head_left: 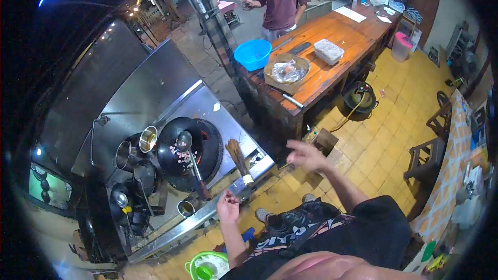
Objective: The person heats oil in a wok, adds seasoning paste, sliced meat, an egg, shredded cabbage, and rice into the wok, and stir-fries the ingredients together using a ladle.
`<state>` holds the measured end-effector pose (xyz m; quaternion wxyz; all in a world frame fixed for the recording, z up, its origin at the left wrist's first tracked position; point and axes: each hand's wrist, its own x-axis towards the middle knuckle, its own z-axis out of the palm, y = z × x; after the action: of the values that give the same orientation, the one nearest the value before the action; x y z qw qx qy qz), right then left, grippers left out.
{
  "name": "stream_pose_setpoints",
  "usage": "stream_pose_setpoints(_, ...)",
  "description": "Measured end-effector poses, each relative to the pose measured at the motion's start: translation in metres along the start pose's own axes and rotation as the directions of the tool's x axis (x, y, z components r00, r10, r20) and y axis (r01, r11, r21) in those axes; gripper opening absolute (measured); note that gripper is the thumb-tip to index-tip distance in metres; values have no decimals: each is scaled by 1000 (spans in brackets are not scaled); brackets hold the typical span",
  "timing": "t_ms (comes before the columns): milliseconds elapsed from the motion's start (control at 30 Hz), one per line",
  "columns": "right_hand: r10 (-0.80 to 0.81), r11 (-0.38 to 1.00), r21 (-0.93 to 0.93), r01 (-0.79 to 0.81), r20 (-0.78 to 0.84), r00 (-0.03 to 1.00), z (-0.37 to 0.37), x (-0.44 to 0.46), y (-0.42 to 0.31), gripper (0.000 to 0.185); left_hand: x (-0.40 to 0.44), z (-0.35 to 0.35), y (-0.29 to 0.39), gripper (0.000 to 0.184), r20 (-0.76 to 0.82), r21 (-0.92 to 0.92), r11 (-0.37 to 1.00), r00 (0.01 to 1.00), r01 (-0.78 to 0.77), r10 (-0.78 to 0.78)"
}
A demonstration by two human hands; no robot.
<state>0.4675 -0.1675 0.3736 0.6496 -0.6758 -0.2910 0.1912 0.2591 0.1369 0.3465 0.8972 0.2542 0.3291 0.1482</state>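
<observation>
My left hand (228, 207) is raised at the stove's front edge, holding nothing, its fingers loosely bent and palm showing. Closest to it are a small metal cup (185, 208) and the dark handle end of a ladle (184, 141). That ladle rests in a black wok (167, 168), among pinkish-white chopped pieces (185, 158). Orange flame shows at the wok's right side. My right hand (306, 156) is held out over the floor with fingers stretched leftward, and it is empty. Between the wok and that hand, a bristle brush (238, 161) lies on the steel stove top.
Pots (124, 155) and a second ladle (121, 199) crowd the stove's left. A wooden counter (358, 33) holds a blue basin (253, 54), a basket (288, 84) and a plastic box (329, 52). Behind it stands a person (281, 2). A green basin (189, 267) sits near my feet.
</observation>
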Motion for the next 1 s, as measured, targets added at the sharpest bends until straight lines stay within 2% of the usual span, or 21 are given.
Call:
stream_pose_setpoints(33,98,872,482,-89,7,995,-6,10,-47,63,-1,2,14,12,2,-3,1000,1000,4,-4)
stream_pose_setpoints(100,-69,524,842,127,-107,992,1,31,-105,72,2,1,40,12,84,50,985,983,-167,163)
stream_pose_setpoints(133,-75,539,832,128,-104,992,5,40,-120,72,5,-5,50,11,172,-5,977,962,-214,211)
stream_pose_setpoints(200,-100,563,791,241,-224,969,22,55,-136,69,2,-2,69,12,165,-26,970,956,-240,241)
stream_pose_setpoints(233,-102,565,790,238,-219,970,33,58,-135,69,1,-6,80,13,148,-29,963,951,-269,270)
stream_pose_setpoints(267,-75,562,803,199,-190,979,45,61,-131,71,5,-16,86,6,136,-64,961,952,-268,275)
stream_pose_setpoints(367,-7,561,818,127,-149,989,84,62,-116,72,7,-35,103,7,123,-52,956,949,-287,292)
stream_pose_setpoints(467,150,584,808,78,-202,968,115,59,-105,70,2,-51,124,9,156,-39,959,947,-279,282)
stream_pose_setpoints(633,168,590,804,73,-211,963,135,70,-106,68,-2,-68,155,5,160,-41,968,955,-247,251)
stream_pose_setpoints(667,161,614,786,66,-207,965,139,76,-111,68,0,-72,159,5,154,-42,968,955,-249,252)
stream_pose_setpoints(733,201,630,776,32,-203,958,146,89,-121,69,8,-80,162,5,35,88,948,952,-306,304)
stream_pose_setpoints(800,236,766,642,-39,-224,946,151,113,-114,64,38,-95,156,7,3,36,934,935,-355,355)
stream_pose_setpoints(833,282,805,584,-103,-224,933,166,119,-106,61,42,-77,160,10,-17,83,923,926,-375,378)
stream_pose_setpoints(867,355,816,530,-229,-149,923,182,120,-93,57,56,-78,169,15,158,-41,939,925,-343,345)
stream_pose_setpoints(900,380,840,448,-307,-81,921,189,133,-83,54,79,-67,175,15,19,-2,907,907,-422,422)
stream_pose_setpoints(933,343,879,356,-317,-11,939,200,140,-53,52,83,-39,191,19,42,-18,878,877,-478,478)
stream_pose_setpoints(967,354,872,319,-372,116,928,219,137,-54,47,91,-26,208,27,102,-23,872,866,-489,489)
stream_pose_setpoints(1000,409,871,209,-444,191,892,239,135,-42,47,106,-28,223,32,40,28,873,873,-487,485)
